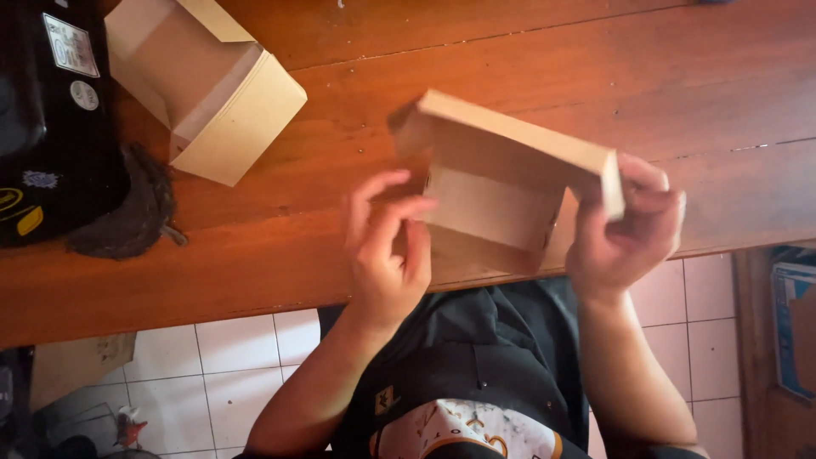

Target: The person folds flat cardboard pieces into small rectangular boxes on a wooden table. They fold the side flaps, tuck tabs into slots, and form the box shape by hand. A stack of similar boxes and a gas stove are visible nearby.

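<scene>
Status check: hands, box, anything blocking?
Left hand fingers on box's near wall. Right hand grips cardboard box above wooden table. Second box far-left, clear.

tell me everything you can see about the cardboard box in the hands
The cardboard box is plain brown, partly folded, with an open inside and a long flap along its top edge. It is held tilted above the wooden table. The left hand touches its left wall with its fingers; the right hand grips its right end.

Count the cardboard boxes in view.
2. One cardboard box is held between the left hand and right hand; another open box lies on the wooden table, upper left.
</scene>
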